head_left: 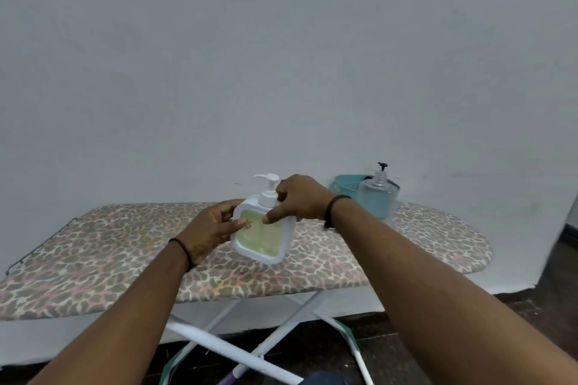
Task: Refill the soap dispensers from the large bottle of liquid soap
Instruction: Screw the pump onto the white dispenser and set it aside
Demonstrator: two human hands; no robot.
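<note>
A white square soap dispenser (259, 236) with a clear window showing pale green soap is held tilted above the ironing board (344, 262). My left hand (212, 228) grips its left side, thumb on the front window. My right hand (297, 200) holds the neck below the white pump head (269, 186), thumb pressing the front. A second dispenser (377, 197), clear with a black pump, stands at the back right of the board. No large soap bottle is in view.
A teal tub (345, 186) sits behind the clear dispenser against the white wall. The leopard-print board stands on white crossed legs (250, 350). Dark floor shows below and at the right edge.
</note>
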